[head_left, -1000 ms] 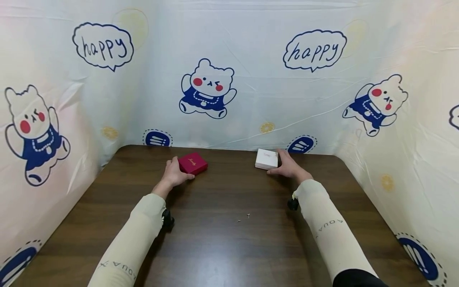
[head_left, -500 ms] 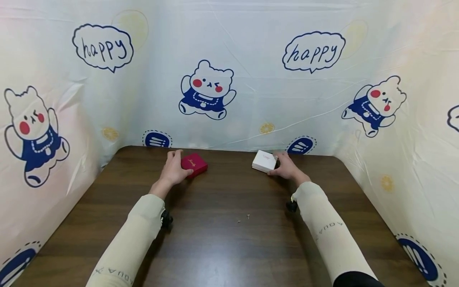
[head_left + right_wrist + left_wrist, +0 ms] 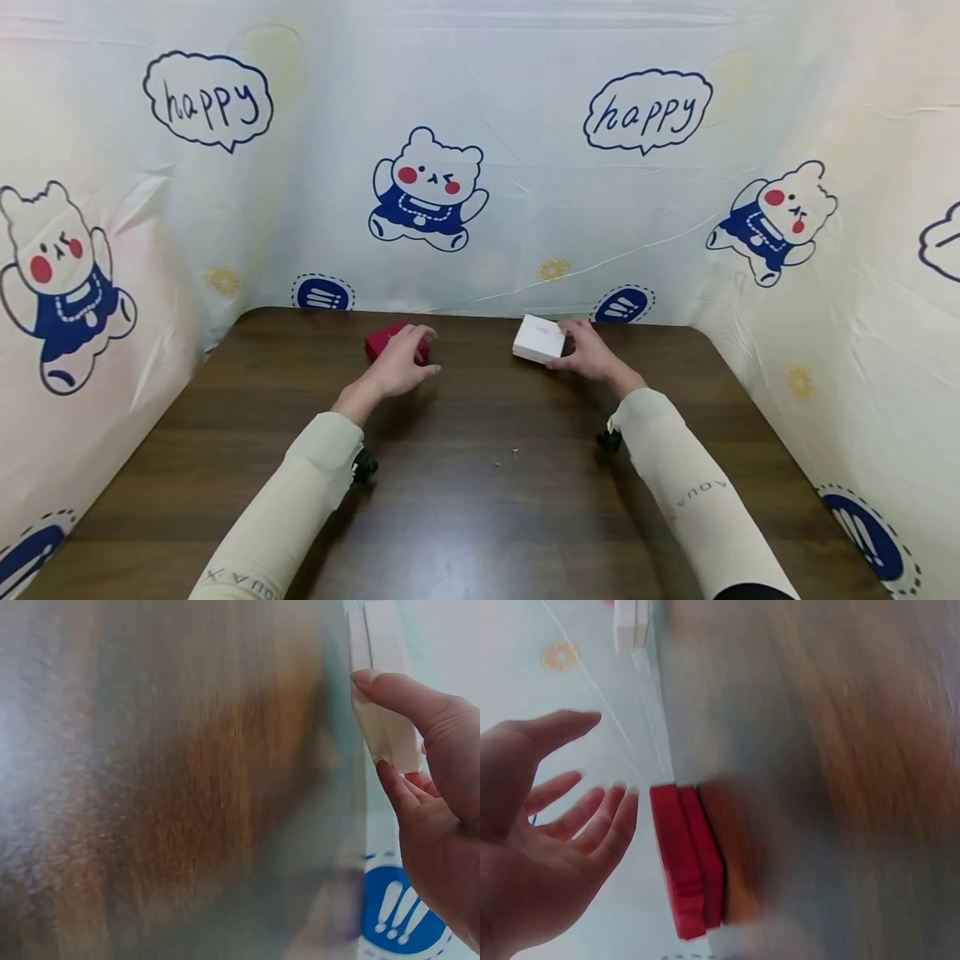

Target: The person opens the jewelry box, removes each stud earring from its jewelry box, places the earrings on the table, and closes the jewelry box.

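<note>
- Pinching flat white square box [image 3: 537,337] in right hand [image 3: 595,353], between thumb and fingers.
- Holding nothing in loosely spread left hand [image 3: 393,369], near red rectangular box [image 3: 684,862].

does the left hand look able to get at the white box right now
Probably yes: the left hand looks empty, and nothing visible stands between it and the white box. The right hand grips the box's right side, but its left side looks free.
</note>
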### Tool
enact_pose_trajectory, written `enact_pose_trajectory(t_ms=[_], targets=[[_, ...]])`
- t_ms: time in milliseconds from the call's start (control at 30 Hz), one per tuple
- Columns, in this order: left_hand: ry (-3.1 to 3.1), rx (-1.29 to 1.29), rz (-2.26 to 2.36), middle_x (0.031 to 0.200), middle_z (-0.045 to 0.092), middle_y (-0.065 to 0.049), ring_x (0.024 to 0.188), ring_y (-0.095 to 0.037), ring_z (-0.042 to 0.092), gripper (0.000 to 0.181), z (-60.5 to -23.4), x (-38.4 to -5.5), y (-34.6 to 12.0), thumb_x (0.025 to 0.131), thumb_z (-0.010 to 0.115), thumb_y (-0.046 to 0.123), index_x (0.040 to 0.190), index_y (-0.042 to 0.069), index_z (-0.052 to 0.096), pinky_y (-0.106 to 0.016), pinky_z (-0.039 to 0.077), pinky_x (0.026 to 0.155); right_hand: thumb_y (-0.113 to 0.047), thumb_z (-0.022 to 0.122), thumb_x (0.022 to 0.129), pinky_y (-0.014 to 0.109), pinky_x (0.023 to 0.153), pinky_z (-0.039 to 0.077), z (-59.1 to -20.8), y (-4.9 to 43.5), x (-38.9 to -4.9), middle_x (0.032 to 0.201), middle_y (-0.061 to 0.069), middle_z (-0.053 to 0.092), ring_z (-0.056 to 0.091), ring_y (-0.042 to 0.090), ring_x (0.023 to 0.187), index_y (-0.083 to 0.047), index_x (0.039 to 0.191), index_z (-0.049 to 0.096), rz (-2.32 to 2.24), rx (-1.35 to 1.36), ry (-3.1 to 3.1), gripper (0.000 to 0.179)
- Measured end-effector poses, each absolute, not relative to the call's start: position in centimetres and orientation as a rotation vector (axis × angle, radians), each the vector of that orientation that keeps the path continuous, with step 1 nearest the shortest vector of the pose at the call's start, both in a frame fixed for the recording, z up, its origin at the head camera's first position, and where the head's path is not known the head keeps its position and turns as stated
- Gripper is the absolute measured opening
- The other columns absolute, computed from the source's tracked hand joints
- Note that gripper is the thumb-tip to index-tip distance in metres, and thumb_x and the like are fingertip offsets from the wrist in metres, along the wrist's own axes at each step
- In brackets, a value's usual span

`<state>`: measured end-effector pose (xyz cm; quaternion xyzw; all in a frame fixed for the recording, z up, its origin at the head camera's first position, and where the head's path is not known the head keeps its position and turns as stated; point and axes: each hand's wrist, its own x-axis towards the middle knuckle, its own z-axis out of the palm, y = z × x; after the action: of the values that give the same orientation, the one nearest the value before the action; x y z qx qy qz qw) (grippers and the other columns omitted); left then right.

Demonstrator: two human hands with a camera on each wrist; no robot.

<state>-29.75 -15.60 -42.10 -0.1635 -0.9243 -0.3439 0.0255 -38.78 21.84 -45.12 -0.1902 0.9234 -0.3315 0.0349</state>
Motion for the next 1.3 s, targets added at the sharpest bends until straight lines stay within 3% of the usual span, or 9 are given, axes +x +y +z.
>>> enact_pose_trajectory(t_ms=[133, 300, 667, 867, 1300], targets=[[-2.877, -0.604, -1.079, 0.135, 0.054, -0.024, 0.104, -0.034, 0.062, 0.057, -42.6, -30.0, -14.2, 0.090, 0.078, 0.012, 0.139, 0.000, 0.051, -0.048, 0.053, 0.093, -0.017, 0.088, 0.081, 0.052, 0.111, 0.040, -44.4, 20.9, -37.8, 0.144, 0.025, 0.035, 0.048, 0.041, 0.132, 0.003, 0.152, 0.039, -1.044, -0.654, 2.788, 0.089], [-2.883, -0.695, -1.136, 0.136, 0.054, -0.025, 0.103, -0.034, 0.064, 0.062, -43.1, -30.3, -12.5, 0.089, 0.079, 0.011, 0.142, 0.000, 0.048, -0.047, 0.054, 0.093, -0.015, 0.089, 0.080, 0.049, 0.113, 0.039, -43.6, 19.6, -36.4, 0.143, 0.020, 0.037, 0.048, 0.038, 0.135, -0.001, 0.153, 0.039, -1.095, -0.728, 2.725, 0.090], [-2.945, -0.759, -1.207, 0.140, 0.047, -0.018, 0.103, -0.025, 0.059, 0.103, -43.9, -30.1, -10.0, 0.080, 0.089, 0.017, 0.159, 0.004, 0.023, -0.038, 0.054, 0.089, -0.018, 0.090, 0.079, 0.046, 0.110, 0.044, -42.9, 17.2, -32.9, 0.142, 0.012, 0.038, 0.047, 0.031, 0.134, -0.008, 0.152, 0.044, -1.064, -0.915, 2.639, 0.086], [-2.971, -0.792, -1.202, 0.130, 0.050, -0.016, 0.099, -0.021, 0.055, 0.101, -44.3, -29.8, -9.7, 0.082, 0.088, 0.020, 0.158, 0.000, 0.024, -0.037, 0.052, 0.089, -0.021, 0.090, 0.080, 0.047, 0.109, 0.045, -43.2, 17.2, -31.6, 0.145, 0.011, 0.037, 0.045, 0.029, 0.133, -0.010, 0.152, 0.044, -1.034, -0.936, 2.615, 0.086], [-2.990, -0.931, -1.222, 0.131, 0.046, -0.020, 0.099, -0.018, 0.056, 0.103, -45.7, -29.4, -9.3, 0.079, 0.089, 0.010, 0.156, -0.008, 0.023, -0.031, 0.053, 0.088, -0.026, 0.089, 0.082, 0.043, 0.108, 0.046, -44.4, 17.4, -30.2, 0.141, 0.011, 0.039, 0.051, 0.029, 0.129, -0.010, 0.152, 0.043, -0.923, -0.932, 2.602, 0.084]])
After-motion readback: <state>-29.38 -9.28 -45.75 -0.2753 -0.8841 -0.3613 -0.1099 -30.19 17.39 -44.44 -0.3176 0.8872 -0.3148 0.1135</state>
